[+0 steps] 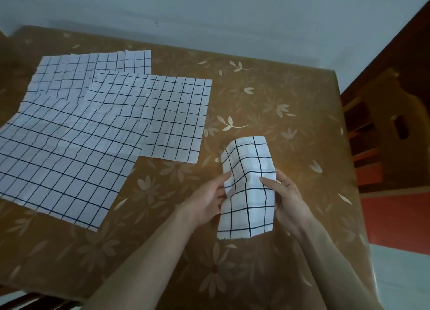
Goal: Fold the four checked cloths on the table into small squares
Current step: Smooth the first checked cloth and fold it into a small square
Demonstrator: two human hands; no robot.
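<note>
Hands held the first cloth above the table: left hand and right hand pinched its sides, folded to a narrow strip, not yet square. Three cloths lay flat, overlapping, left of it, seemingly unfolded

Single head-worn view, wide-angle, looking forward and steeply down from near edge of table. Close to scene: both forearms enter from bottom, left hand and right hand lower centre-right. Table fills most of frame; wall along far side. Straight edges bow near borders. Wooden furniture at right. No second view.
</note>
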